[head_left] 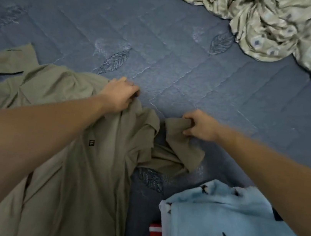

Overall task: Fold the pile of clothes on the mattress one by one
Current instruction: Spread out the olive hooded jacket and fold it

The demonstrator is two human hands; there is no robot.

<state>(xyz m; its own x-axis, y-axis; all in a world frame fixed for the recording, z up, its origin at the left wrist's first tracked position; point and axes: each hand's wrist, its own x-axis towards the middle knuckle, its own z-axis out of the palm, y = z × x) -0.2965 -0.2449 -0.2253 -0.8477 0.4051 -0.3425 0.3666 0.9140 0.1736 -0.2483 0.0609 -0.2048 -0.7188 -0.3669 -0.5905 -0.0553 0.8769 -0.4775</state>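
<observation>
An olive-green shirt (pixel 91 161) lies spread on the blue quilted mattress (pixel 178 64), its small dark chest logo facing up. The left hand (pixel 118 97) has its grip curled into the shirt's far edge, bunching the cloth under the knuckles. The right hand (pixel 199 127) pinches a loose flap of the same shirt between thumb and fingers — just right of the main body. A light-blue folded garment (pixel 234 230) sits near the right forearm; a crumpled patterned sheet (pixel 284 30) lies well apart, far right.
</observation>
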